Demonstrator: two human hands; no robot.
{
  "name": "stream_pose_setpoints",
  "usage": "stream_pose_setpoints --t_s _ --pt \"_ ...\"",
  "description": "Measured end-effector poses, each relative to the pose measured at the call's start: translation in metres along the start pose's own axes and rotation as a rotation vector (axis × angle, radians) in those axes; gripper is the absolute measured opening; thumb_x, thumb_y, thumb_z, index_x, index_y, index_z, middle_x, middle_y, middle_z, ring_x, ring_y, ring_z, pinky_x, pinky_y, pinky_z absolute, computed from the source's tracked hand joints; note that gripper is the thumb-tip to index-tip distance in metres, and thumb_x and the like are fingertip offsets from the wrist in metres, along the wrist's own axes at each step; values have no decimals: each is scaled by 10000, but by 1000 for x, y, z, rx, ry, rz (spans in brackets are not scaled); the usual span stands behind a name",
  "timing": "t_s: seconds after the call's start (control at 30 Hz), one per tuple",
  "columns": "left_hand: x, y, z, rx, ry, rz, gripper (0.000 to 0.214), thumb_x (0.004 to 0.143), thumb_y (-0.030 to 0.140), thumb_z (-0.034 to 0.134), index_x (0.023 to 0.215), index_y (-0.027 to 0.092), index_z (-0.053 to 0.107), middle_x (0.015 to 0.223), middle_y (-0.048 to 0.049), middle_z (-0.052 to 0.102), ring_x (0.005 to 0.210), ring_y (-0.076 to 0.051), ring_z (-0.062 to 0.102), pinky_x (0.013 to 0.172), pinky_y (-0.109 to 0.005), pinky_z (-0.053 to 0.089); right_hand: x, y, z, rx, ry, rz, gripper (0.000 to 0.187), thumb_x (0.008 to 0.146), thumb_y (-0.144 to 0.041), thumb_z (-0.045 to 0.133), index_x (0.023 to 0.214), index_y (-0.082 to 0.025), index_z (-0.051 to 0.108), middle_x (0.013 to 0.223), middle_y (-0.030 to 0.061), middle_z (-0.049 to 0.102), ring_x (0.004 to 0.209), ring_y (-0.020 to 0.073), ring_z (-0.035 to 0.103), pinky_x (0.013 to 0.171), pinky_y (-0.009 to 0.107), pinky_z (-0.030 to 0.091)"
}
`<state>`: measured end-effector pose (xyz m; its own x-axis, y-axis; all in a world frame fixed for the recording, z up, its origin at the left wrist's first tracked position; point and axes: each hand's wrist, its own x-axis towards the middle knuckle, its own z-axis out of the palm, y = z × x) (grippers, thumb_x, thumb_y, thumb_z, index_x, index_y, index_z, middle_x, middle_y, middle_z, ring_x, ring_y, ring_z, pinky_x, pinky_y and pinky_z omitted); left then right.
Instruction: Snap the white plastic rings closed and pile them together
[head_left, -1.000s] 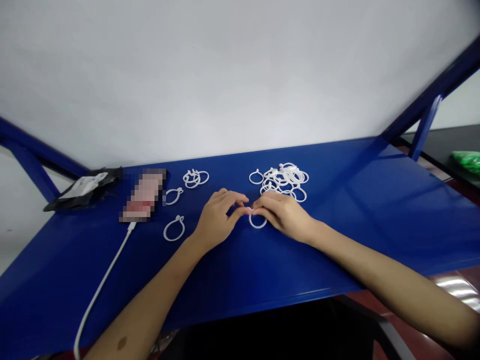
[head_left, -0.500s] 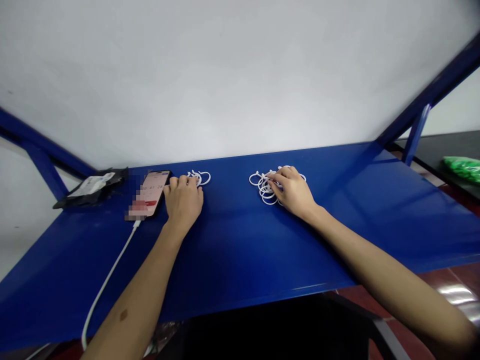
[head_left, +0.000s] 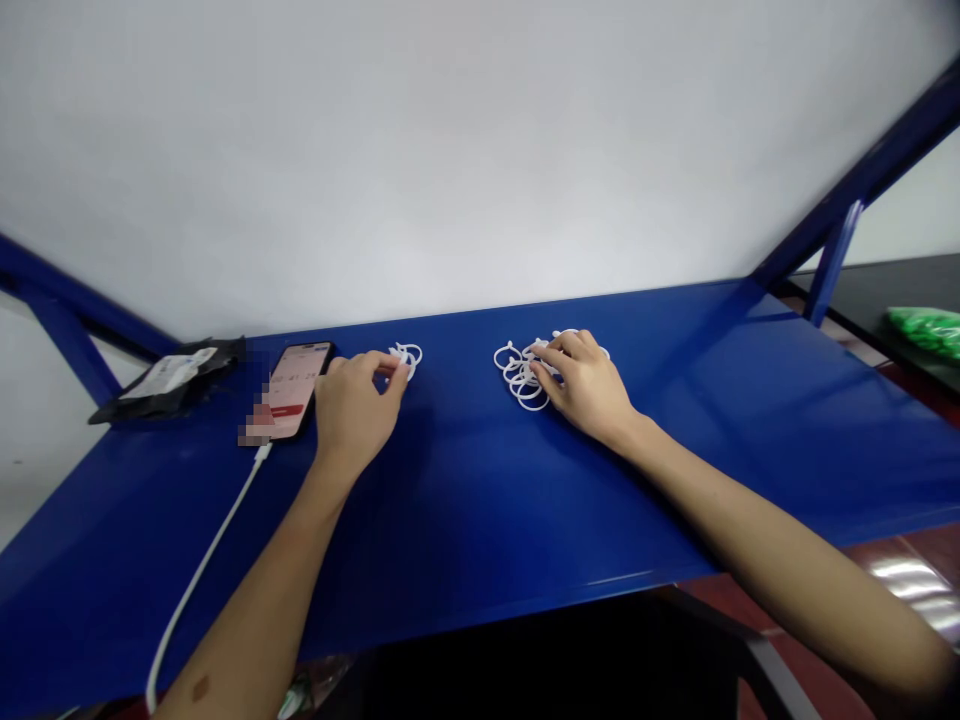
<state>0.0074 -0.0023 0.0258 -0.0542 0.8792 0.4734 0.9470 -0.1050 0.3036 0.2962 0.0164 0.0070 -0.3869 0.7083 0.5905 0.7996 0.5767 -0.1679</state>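
Two groups of thin white plastic rings lie on the blue table, each ring with a small knob-like head. At the smaller group (head_left: 412,354), the thumb and forefinger of my left hand (head_left: 354,405) are pinched together on a ring. The larger pile (head_left: 525,385) of several overlapping rings sits further right. Over its right side rests my right hand (head_left: 589,385), palm down. Its thumb and forefinger are apart and touch the rings, and the hand covers part of the pile.
Left of my left hand lies a phone (head_left: 296,385) showing a running timer, with a white charging cable (head_left: 206,555) plugged in. Beyond it is a black plastic package (head_left: 169,378) with a white label. Blue braces rise at both sides, and a white wall backs the blue table (head_left: 480,500). Green packaging (head_left: 926,332) lies at far right.
My left hand has turned, and its thumb and forefinger have come together on a ring in the smaller group. My right hand stays over the pile with only slight finger movement.
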Motion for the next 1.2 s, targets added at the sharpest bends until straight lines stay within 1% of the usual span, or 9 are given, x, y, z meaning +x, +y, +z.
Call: stream_pose_setpoints --t_s 0.17,0.33,0.47,0.6,0.67,0.8,0.93,1.1,1.2 --pt "-16 27 4 -182 87 277 169 926 322 639 803 209 664 774 -6 701 736 -197 600 761 -354 425 -2 -22 -7 252 -42 2 283 1009 -312 518 1140 -156 715 984 102 705 917 233 609 865 405 502" --pt "-39 48 20 -266 -5 562 180 924 312 674 787 203 631 765 12 683 768 -177 603 740 -339 399 -7 -44 -6 554 -227 118 264 975 -370 584 1118 -178 697 930 49 740 855 176 673 772 311 518" --pt "-44 51 27 -347 -82 661 220 898 355 706 775 203 604 772 19 673 782 -169 597 749 -334 408 -10 -46 -2 658 -283 203 147 940 -291 608 994 -185 694 802 3 729 695 123 653 674 262 494" --pt "-39 46 23 -396 -92 622 188 893 354 710 837 208 606 837 6 668 823 -175 598 793 -335 453 -10 -43 -1 648 -302 208 107 930 -230 590 951 -184 684 801 -1 727 676 108 639 657 248 483" --pt "-36 43 21 -358 -101 546 142 907 326 690 964 208 635 958 -30 663 927 -200 602 866 -358 478 -10 -42 -2 631 -305 196 111 933 -227 581 953 -186 683 806 1 724 685 111 637 662 250 481" --pt "-32 37 22 -233 -252 446 263 954 242 578 1212 212 620 1177 -83 631 1090 -243 572 959 -417 468 -10 -42 -3 603 -302 172 126 935 -222 569 967 -185 685 844 16 728 710 122 644 672 262 488" --pt "-29 32 26 -138 -335 425 228 975 259 535 1166 236 659 1139 -68 683 1059 -260 574 921 -435 453 -10 -42 -4 579 -307 163 156 939 -218 542 979 -182 688 844 22 721 707 126 635 661 268 488" --pt "-27 33 23 -66 -240 354 163 943 217 557 1029 221 695 1058 -64 716 1032 -281 583 877 -444 434 -10 -42 -4 574 -289 154 167 942 -206 534 978 -174 694 880 37 726 711 127 633 660 269 489" --pt "-28 38 17 -188 -210 334 153 937 233 574 1034 229 691 1058 -45 721 1041 -261 592 930 -445 429 -10 -43 -5 617 -244 169 171 947 -219 540 998 -171 697 871 36 723 689 121 623 651 265 486"
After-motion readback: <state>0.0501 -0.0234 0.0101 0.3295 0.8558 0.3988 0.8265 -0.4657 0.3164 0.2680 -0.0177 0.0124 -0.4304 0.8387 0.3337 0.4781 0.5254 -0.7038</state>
